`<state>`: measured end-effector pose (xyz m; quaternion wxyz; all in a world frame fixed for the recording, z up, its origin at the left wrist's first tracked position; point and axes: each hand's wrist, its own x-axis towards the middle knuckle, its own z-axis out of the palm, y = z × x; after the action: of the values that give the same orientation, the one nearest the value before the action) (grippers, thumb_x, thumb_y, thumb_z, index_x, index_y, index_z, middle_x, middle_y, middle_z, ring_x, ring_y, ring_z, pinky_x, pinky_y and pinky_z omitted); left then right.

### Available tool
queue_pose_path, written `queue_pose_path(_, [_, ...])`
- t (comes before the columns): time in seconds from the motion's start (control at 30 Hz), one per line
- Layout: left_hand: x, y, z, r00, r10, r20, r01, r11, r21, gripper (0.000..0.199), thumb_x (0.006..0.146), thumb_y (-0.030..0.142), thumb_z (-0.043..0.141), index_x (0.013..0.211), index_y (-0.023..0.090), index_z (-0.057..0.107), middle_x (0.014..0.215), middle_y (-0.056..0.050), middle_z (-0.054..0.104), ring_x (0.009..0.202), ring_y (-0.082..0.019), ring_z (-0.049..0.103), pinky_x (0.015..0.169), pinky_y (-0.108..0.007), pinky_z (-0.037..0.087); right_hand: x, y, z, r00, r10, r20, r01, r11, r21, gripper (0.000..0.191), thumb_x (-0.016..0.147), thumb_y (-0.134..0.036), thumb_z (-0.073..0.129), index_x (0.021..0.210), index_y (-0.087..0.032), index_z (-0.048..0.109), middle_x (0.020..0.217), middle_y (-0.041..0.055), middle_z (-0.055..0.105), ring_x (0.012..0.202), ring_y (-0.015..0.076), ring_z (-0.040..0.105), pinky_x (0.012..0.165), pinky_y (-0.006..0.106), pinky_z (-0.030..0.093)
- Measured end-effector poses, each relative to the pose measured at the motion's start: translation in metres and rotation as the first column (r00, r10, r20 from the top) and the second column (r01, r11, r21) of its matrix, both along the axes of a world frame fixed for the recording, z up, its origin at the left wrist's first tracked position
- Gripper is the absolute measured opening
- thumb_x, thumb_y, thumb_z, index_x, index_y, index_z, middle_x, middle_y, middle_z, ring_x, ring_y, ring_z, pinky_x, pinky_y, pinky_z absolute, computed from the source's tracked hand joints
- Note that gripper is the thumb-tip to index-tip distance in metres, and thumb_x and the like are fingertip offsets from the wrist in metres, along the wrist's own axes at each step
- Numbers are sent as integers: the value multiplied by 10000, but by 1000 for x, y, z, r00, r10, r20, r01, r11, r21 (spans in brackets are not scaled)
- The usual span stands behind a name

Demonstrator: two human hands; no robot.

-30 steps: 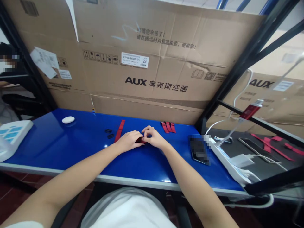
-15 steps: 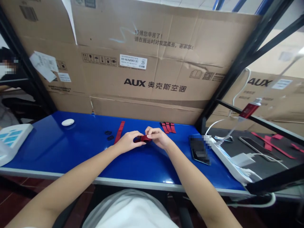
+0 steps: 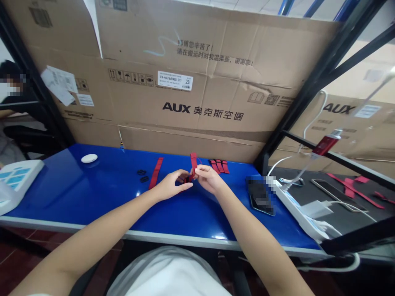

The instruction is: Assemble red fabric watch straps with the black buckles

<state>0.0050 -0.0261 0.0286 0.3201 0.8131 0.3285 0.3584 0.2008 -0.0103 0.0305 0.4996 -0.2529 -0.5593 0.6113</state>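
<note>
A red fabric strap (image 3: 194, 161) stands upright between my hands above the blue tabletop (image 3: 117, 197). My right hand (image 3: 208, 178) pinches it near its middle. The fingers of my left hand (image 3: 173, 186) close around its lower end, where a small dark piece, perhaps a buckle, is mostly hidden. To the left lies another flat red strap (image 3: 156, 172), with two black buckles (image 3: 143, 176) beside it. Behind my right hand, several red straps with black ends (image 3: 219, 166) lie side by side.
A phone (image 3: 261, 196) and a white power strip (image 3: 298, 211) lie at the right. At the left are a white oval object (image 3: 89, 158) and a white device with blue panels (image 3: 20, 181). A cardboard sheet (image 3: 200, 135) walls the back; a person (image 3: 18, 94) is at far left.
The strap, earlier folded low between my fingers, now has one end sticking up above my right hand. My left thumb and fingers are slightly farther apart.
</note>
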Motion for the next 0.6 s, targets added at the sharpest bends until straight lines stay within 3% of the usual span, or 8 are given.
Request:
queue_pose_path(0.07, [3,-2,-1,1000,-6,-2,6,1000,7,373,907,477,531,1129,177,542,1106,-85,657,990,-209,617,909,-372,487,-3,0,1,1000,9,-10,-9,1000,-4,237,676,-377,795,738,-187,667,704,6,622,657,137,567,692,291,468])
queue_pose_path(0.2, [3,-6,-1,995,-70,-72,63,994,-90,338,979,468,359,938,184,537,860,-40,651,772,-163,613,759,-304,495,3,1,9,988,-105,-112,105,994,-3,251,664,-364,811,721,-198,632,734,3,645,609,118,559,632,278,469])
queue_pose_path(0.33, [0,-10,7,987,-85,-137,73,993,-90,365,970,485,367,852,186,540,766,-12,614,678,-145,568,681,-275,455,18,1,21,970,-149,-190,161,986,44,250,670,-366,804,759,-214,627,724,-9,615,576,106,519,582,272,453])
queue_pose_path(0.6, [-1,-13,19,991,-111,-80,102,989,-107,376,972,453,360,797,178,546,690,15,547,615,-123,499,651,-261,410,23,0,28,941,-213,-264,225,974,16,218,689,-307,783,742,-223,590,670,-27,557,546,99,475,552,271,426])
